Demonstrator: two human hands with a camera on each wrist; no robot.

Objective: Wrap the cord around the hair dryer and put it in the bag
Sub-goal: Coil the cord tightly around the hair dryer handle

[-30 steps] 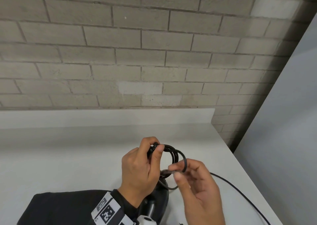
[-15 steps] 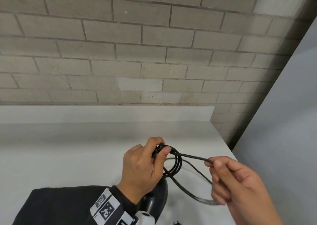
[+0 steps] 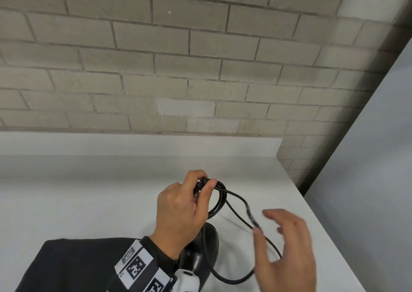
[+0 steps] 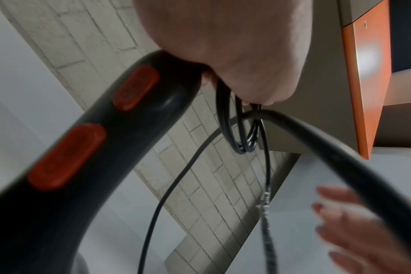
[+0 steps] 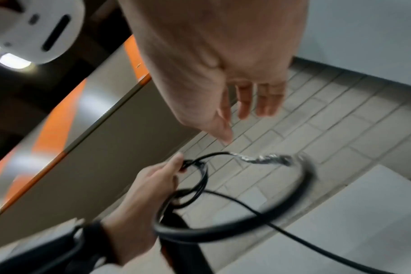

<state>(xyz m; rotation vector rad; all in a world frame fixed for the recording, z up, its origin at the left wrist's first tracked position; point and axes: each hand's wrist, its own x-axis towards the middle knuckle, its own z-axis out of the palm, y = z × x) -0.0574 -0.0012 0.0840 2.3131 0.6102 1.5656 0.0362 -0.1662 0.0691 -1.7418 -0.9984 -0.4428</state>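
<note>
The black hair dryer (image 3: pixel 209 242) stands on end on the white counter (image 3: pixel 89 202). My left hand (image 3: pixel 205 183) grips the top of its handle and pinches a few coils of the black cord (image 3: pixel 219 202) against it. In the left wrist view the handle (image 4: pixel 106 148) shows two orange buttons (image 4: pixel 136 87). A loose loop of cord (image 5: pixel 200 239) with a silvery stretch (image 5: pixel 258 159) hangs out to the right. My right hand (image 3: pixel 267 222) hovers beside that loop with its fingers spread, holding nothing. No bag is in view.
A brick wall (image 3: pixel 200 69) rises behind the counter's low back ledge. The counter's right edge (image 3: pixel 323 225) runs diagonally just right of my right hand, with a grey panel (image 3: pixel 379 180) beyond it. My black sleeve (image 3: pixel 66 265) covers the lower left.
My right hand drew a length of cord out to the right, then let it go and opened. The freed loop now hangs loose. My left hand kept its hold on the coils.
</note>
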